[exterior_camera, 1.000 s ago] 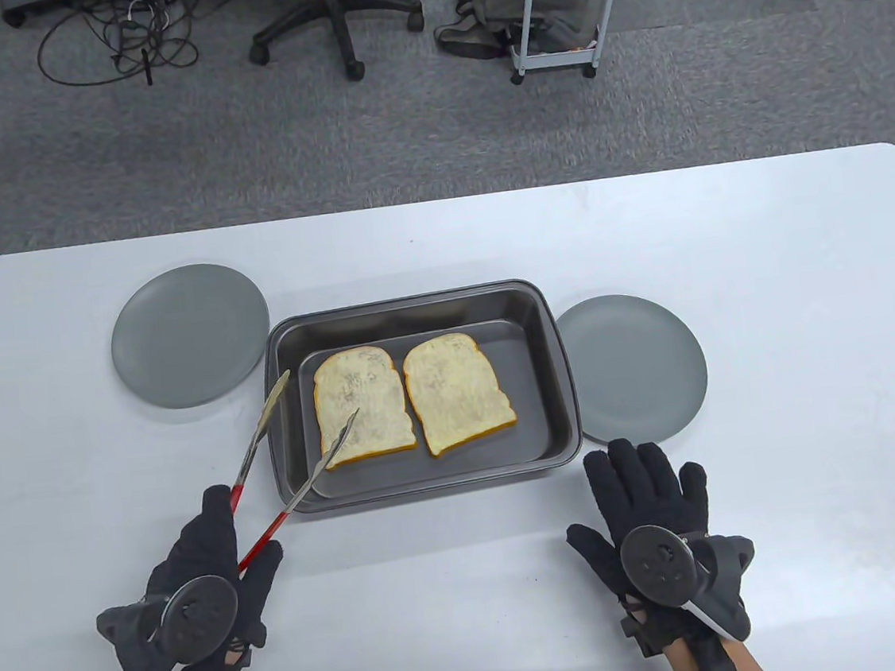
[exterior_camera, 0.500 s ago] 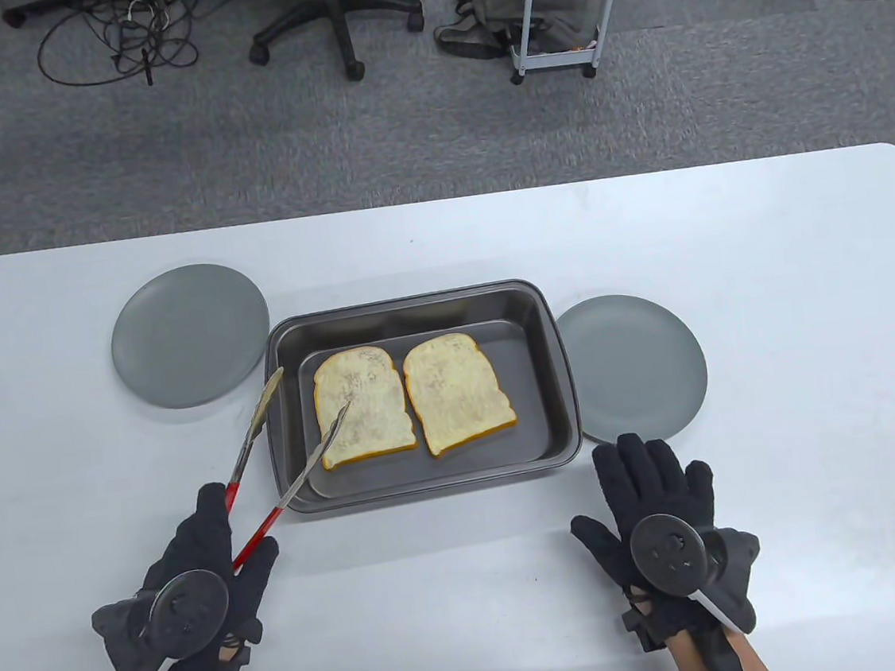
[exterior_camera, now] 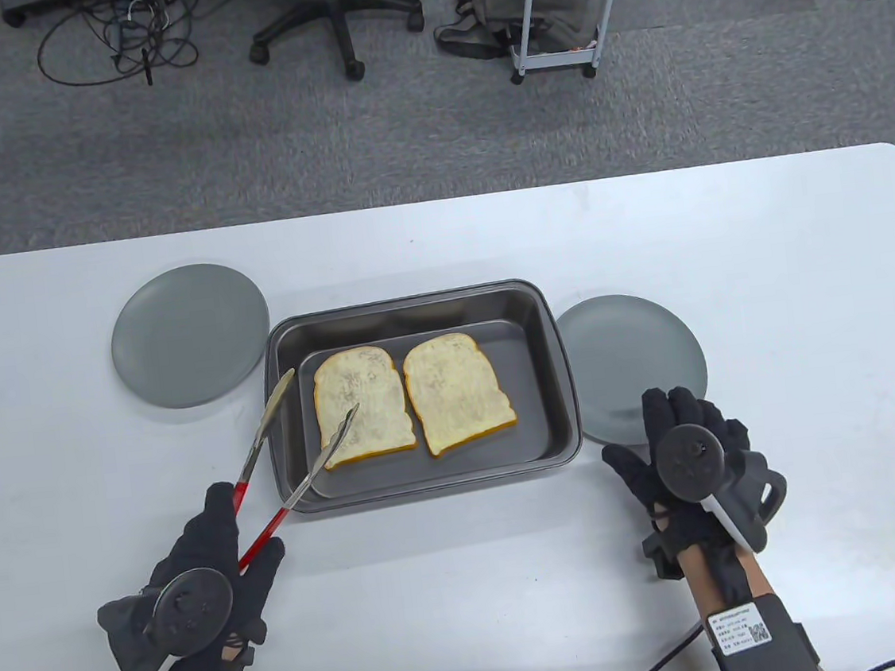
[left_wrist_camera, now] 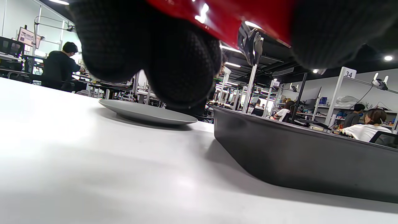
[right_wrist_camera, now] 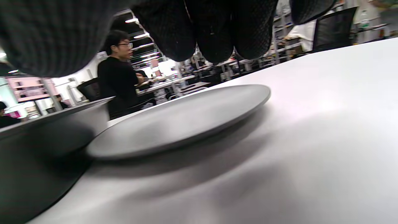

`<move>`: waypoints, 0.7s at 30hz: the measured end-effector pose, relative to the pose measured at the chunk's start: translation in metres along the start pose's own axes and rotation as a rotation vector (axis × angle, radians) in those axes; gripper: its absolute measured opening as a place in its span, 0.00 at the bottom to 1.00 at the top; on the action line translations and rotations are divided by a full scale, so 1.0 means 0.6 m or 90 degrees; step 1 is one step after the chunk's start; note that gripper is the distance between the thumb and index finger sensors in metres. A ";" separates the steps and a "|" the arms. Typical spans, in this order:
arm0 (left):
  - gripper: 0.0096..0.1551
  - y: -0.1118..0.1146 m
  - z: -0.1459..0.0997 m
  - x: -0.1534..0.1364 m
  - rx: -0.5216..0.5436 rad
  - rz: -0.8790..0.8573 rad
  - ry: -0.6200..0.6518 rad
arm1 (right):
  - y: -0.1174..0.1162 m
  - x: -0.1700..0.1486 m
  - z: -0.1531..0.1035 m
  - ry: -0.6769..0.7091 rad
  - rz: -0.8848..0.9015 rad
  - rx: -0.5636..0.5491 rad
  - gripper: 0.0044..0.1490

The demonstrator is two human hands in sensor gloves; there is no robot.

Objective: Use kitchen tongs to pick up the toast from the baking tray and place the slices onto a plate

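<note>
Two toast slices lie side by side in the dark baking tray (exterior_camera: 555, 372): the left slice (exterior_camera: 363, 404) and the right slice (exterior_camera: 457, 390). My left hand (exterior_camera: 200, 569) grips the red handles of metal tongs (exterior_camera: 283, 441). The tongs are spread; one tip hovers over the left slice, the other over the tray's left rim. My right hand (exterior_camera: 683, 446) is empty, fingers extended above the near edge of the right grey plate (exterior_camera: 633, 348). In the right wrist view the plate (right_wrist_camera: 186, 118) lies just below my fingertips (right_wrist_camera: 214, 34).
A second grey plate (exterior_camera: 190, 334) sits left of the tray, also seen in the left wrist view as a grey plate (left_wrist_camera: 146, 112) beside the tray wall (left_wrist_camera: 304, 158). The white table (exterior_camera: 474, 588) extends around. Chairs, cables and a cart stand beyond the far edge.
My right hand has moved forward and right, from the table in front of the tray to the near edge of the right plate. The tongs shifted only slightly.
</note>
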State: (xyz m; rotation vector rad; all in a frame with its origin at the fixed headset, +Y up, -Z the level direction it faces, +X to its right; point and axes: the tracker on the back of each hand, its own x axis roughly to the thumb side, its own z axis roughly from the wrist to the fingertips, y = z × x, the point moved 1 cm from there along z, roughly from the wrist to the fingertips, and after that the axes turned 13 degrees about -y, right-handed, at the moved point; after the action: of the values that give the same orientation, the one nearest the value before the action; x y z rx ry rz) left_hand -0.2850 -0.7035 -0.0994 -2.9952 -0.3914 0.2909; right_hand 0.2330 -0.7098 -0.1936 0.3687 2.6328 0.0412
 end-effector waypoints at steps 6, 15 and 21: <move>0.55 -0.001 0.000 0.002 -0.002 -0.001 -0.001 | 0.006 -0.011 0.092 -0.140 -0.019 0.017 0.56; 0.55 -0.006 0.003 -0.003 0.000 -0.007 -0.015 | -0.015 -0.027 0.182 -0.273 -0.093 0.061 0.47; 0.54 -0.010 0.004 -0.008 0.006 -0.010 -0.023 | -0.024 -0.030 0.209 -0.306 -0.195 0.081 0.51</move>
State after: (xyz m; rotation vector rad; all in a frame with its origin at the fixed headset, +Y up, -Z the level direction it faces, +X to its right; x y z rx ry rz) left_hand -0.2913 -0.6986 -0.1000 -2.9797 -0.4150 0.3454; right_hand 0.3027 -0.7327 -0.2976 0.0066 2.1887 -0.2810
